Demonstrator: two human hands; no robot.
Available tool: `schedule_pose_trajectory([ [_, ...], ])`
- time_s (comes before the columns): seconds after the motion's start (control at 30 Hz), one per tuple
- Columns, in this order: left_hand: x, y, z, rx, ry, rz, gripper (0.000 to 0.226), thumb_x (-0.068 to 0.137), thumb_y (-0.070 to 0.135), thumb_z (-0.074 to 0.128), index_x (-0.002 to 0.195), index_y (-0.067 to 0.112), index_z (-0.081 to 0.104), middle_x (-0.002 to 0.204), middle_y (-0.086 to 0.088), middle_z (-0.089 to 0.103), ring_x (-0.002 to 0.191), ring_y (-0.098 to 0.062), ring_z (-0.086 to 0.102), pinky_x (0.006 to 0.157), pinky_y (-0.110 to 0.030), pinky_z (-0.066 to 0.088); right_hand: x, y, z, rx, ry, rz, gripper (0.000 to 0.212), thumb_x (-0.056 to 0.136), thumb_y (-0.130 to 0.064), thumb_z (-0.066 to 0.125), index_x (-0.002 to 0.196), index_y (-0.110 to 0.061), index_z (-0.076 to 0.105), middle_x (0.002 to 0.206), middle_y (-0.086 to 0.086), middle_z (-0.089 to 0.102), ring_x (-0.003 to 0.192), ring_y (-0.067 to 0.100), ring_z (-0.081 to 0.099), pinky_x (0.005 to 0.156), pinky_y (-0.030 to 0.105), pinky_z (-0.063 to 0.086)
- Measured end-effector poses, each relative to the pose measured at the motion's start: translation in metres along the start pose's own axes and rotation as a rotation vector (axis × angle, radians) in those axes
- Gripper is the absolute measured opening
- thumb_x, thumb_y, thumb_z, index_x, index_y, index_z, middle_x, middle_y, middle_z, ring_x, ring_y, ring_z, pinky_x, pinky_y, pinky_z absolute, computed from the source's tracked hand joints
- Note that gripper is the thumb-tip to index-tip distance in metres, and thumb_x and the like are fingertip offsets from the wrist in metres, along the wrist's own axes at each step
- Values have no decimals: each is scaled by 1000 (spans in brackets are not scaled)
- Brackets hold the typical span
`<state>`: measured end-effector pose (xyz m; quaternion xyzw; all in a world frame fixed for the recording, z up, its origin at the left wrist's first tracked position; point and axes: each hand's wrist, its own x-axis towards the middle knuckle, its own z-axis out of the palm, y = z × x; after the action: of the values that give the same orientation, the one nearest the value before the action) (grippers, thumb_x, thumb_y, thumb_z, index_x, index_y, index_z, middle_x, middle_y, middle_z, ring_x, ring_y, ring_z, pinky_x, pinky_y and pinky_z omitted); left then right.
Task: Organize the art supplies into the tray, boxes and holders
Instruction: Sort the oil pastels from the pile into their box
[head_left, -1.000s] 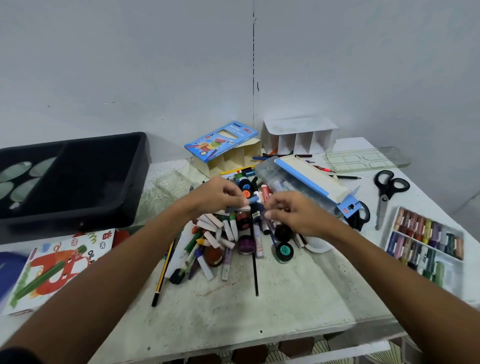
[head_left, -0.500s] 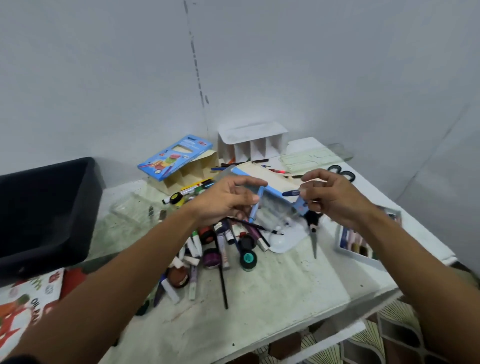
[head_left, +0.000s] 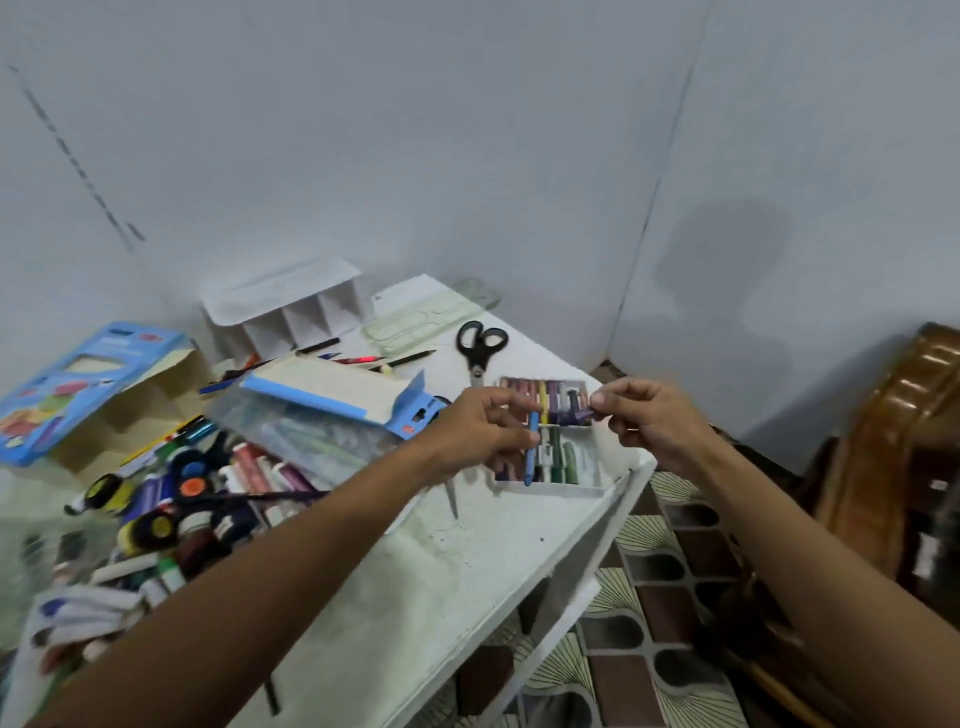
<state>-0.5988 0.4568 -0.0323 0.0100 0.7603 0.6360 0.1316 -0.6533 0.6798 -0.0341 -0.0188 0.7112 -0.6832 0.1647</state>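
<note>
Pinching a blue crayon (head_left: 531, 451) in the left hand (head_left: 480, 434), purple one (head_left: 584, 414) in the right hand (head_left: 647, 421). Light but snappy, so grip mid-stick over the tray (head_left: 587, 480).

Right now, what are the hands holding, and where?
The left hand pinches a blue crayon near its top; the right hand pinches a purple crayon by one end.

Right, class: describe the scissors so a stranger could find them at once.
Start at the white table and go to its far corner by the wall. The scissors lie flat there, between the clear plastic tray and the box of crayons. Only they have black loop handles.
</note>
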Motion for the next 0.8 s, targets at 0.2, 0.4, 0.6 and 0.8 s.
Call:
schedule_pose_trajectory([
  [0.2, 40, 0, 35, 79, 94, 3, 39, 79, 6, 78, 116, 6, 66, 88, -22, 70, 70, -19, 66, 64, -27, 55, 5, 2, -24, -325, -79, -27, 31, 74, -9, 82, 86, -8, 53, 67, 12, 71, 45, 12, 46, 42, 21, 34],
  [0.4, 56, -7, 49, 225, 95, -11, 43, 76, 18, 83, 114, 8, 65, 78, -11, 72, 63, -13, 70, 56, -20, 53, 25, -1, -22, -654, -211, -66, 27, 71, -17, 85, 80, -3, 64, 67, 8, 72, 52, 8, 58, 54, 27, 40],
  [0.6, 61, -16, 47, 445, 95, 58, 43, 77, 17, 81, 115, 3, 66, 77, -9, 72, 61, -16, 68, 63, -31, 58, 42, 4, -17, -730, -314, -30, 30, 70, -13, 85, 85, -2, 61, 70, 8, 72, 58, 10, 66, 58, 24, 48],
  [0.8, 62, -19, 50, 613, 101, 177, 47, 81, 25, 79, 121, 4, 66, 74, 3, 65, 64, -7, 61, 63, -19, 49, 40, 9, -25, -592, -362, 24, 31, 70, -9, 84, 83, -5, 56, 62, 3, 66, 48, 13, 49, 44, 23, 38],
])
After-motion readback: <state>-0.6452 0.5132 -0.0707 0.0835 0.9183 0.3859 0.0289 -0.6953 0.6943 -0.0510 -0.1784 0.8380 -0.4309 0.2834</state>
